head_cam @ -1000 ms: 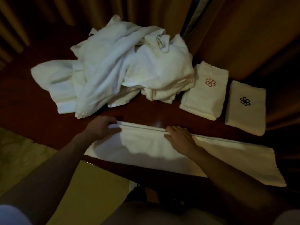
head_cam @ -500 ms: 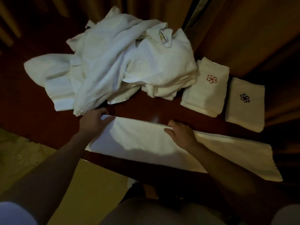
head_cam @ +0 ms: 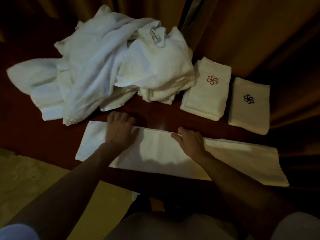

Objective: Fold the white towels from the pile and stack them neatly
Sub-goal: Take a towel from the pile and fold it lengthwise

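While my left hand [head_cam: 120, 131] lies flat on the strip [head_cam: 173, 153], fingers spread and straight, my right hand [head_cam: 191, 140] rests on its far edge with the fingers slightly bent; I cannot tell if it pinches the cloth. This long folded towel lies across the near edge of a dark red-brown table [head_cam: 26, 129]. Behind it is the pile [head_cam: 107, 66] of loose white towels. To the right of the pile lie two folded towels side by side, one with a red mark [head_cam: 207, 90], one with a dark mark [head_cam: 249, 108]. Brown curtains [head_cam: 251, 32] hang behind the table. Both my forearms are bare.
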The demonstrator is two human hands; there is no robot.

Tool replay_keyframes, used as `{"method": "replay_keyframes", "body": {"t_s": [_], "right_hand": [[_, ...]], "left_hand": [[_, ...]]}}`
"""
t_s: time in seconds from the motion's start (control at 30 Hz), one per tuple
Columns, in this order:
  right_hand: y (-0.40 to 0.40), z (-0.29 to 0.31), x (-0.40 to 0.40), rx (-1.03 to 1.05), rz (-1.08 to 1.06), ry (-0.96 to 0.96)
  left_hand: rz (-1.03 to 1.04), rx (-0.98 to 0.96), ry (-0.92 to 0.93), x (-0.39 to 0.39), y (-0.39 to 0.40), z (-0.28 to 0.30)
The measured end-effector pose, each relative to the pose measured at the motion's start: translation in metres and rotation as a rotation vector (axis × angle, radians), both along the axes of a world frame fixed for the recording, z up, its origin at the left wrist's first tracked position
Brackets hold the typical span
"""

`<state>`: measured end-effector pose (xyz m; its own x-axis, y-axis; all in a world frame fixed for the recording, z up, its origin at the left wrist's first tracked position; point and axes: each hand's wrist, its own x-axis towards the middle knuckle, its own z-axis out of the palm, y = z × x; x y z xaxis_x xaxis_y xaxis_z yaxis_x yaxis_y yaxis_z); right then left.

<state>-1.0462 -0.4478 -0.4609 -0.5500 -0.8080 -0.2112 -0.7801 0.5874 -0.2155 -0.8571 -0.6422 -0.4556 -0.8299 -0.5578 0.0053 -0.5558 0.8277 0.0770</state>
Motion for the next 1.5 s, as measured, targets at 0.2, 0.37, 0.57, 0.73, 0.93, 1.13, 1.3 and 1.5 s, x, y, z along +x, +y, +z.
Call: {"method": "replay_keyframes", "body": {"t_s": [0.2,0.37,0.57,0.73,0.93,1.13,1.3,1.5], "right_hand": [[0.006,-0.002,-0.003,-0.014,0.044,0.008],[0.061,0.004,-0.053,0.015,0.046,0.001],[0.162,0.005,-0.138,0.055,-0.088,-0.025],[0.205,0.005,-0.172,0.006,-0.097,-0.128],[0.198,0.003,-0.163,-0.071,-0.082,-0.220],[0.236,0.007,-0.191,-0.072,-0.186,-0.201],[0.260,0.005,-0.215,-0.192,-0.403,-0.423],[0.258,-0.008,-0.212,-0.423,-0.560,-0.412]], "left_hand": [[-0.198,0.181,0.110,-0.062,0.081,-0.012],[-0.071,0.187,0.292,-0.048,0.084,-0.038],[-0.059,0.175,0.282,-0.043,0.070,-0.043],[-0.145,0.030,0.185,-0.046,0.071,-0.025],[-0.327,0.301,0.231,-0.152,0.186,-0.003],[-0.218,0.401,0.059,-0.210,0.240,-0.007],[-0.182,0.450,0.062,-0.215,0.237,-0.005],[-0.057,0.473,0.065,-0.221,0.240,-0.007]]}}
